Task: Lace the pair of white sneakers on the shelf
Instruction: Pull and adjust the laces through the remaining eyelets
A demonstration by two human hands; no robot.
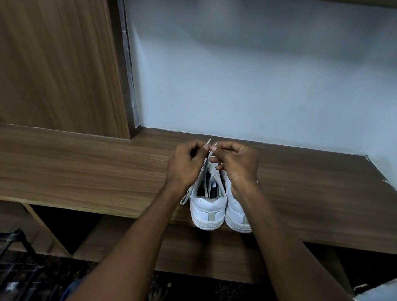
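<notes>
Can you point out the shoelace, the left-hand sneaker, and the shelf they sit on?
shoelace (pixel 206 162): head view, strand running down from the fingers.
left-hand sneaker (pixel 207 208): head view, its heel.
shelf (pixel 63 170): head view, bare wood left of the shoes.

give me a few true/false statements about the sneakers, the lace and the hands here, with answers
1. Two sneakers stand side by side at the shelf's front edge, heels toward the camera. True: the left sneaker and the right sneaker both do.
2. Both hands pinch the lace. True: the left hand and the right hand hold the lace above the left sneaker.
3. The sneakers are black. False: they are white.
4. The right hand rests flat on the shelf. False: it is raised over the sneakers, fingers curled on a lace tip.
5. The sneakers lie on the floor. False: they stand on the wooden shelf.
</notes>
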